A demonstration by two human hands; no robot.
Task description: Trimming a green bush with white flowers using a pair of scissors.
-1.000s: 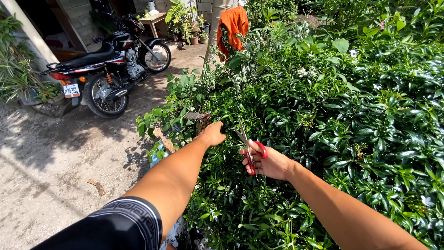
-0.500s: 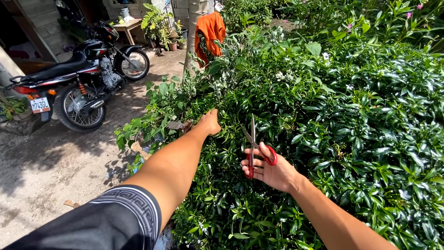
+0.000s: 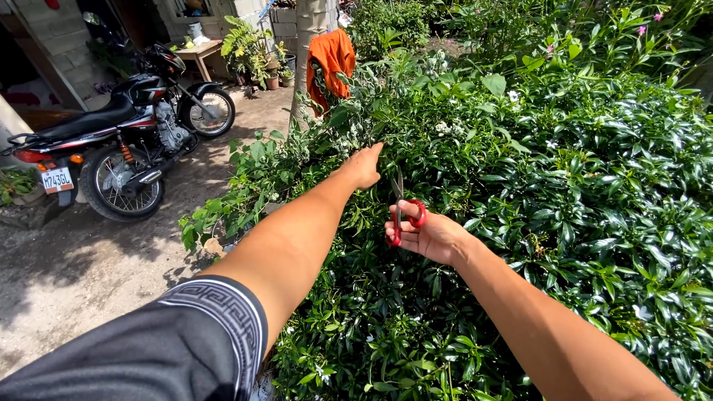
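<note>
Left hand [image 3: 362, 168] stretched out with fingers loose among the leafy green shrub [image 3: 564, 186], right hand [image 3: 431, 236] gripping red-handled scissors [image 3: 401, 215], black motorcycle [image 3: 119, 141] parked nearby

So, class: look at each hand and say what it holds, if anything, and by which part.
The right hand holds scissors by the red handle loops, blades pointing up. The left hand holds nothing visible; it reaches into the bush.

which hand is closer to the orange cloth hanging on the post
Left. The left hand stretches over the bush toward the orange cloth, still apart from it. The right hand, holding red-handled scissors, sits farther back.
</note>
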